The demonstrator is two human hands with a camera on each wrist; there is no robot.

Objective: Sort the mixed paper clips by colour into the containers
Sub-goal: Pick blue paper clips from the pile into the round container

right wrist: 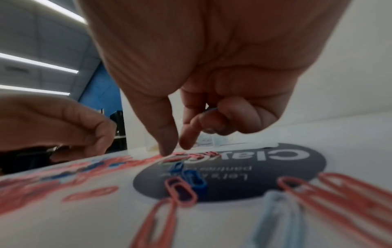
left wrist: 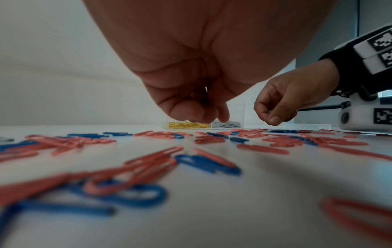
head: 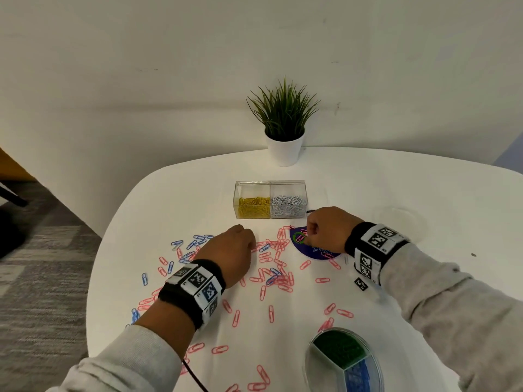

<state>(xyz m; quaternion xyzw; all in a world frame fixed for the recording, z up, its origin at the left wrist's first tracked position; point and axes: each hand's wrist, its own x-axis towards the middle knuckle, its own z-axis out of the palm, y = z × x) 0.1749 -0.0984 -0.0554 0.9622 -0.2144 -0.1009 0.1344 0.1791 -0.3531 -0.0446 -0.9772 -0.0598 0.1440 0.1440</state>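
The round divided tub [head: 311, 360], nearest, holds green and blue clips. Beyond it, pink clips [head: 280, 278] and fewer blue ones litter the white surface [head: 424, 193]. Left hand [head: 230, 251]: fingers curled, contents unclear. Right hand [head: 328, 229] pinches over the dark sticker [head: 311, 251].

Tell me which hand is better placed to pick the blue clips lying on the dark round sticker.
Right. The right hand is already over the sticker, with its fingers reaching down just beyond the blue clips. The left hand is off to the side, over the pink clips.
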